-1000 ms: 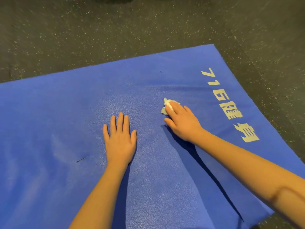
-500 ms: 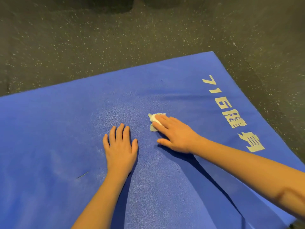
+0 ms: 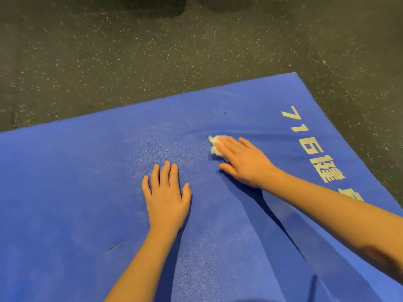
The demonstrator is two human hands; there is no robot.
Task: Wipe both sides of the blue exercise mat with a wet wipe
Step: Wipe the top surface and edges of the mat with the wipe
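Note:
The blue exercise mat lies flat on the floor, with pale printed lettering along its right side. My left hand rests flat on the mat near the middle, fingers spread and straight. To its right, my right hand presses a crumpled white wet wipe onto the mat under straight fingers. Only the far end of the wipe shows past the fingertips. The mat wrinkles slightly just beyond the wipe.
Dark speckled rubber flooring surrounds the mat at the far and right sides. A small dark mark sits on the mat to the left of my left forearm. The mat's far right corner lies ahead.
My right hand slid the wipe leftward toward my left hand, then pushed it a little farther away across the mat. My left hand stayed planted in place.

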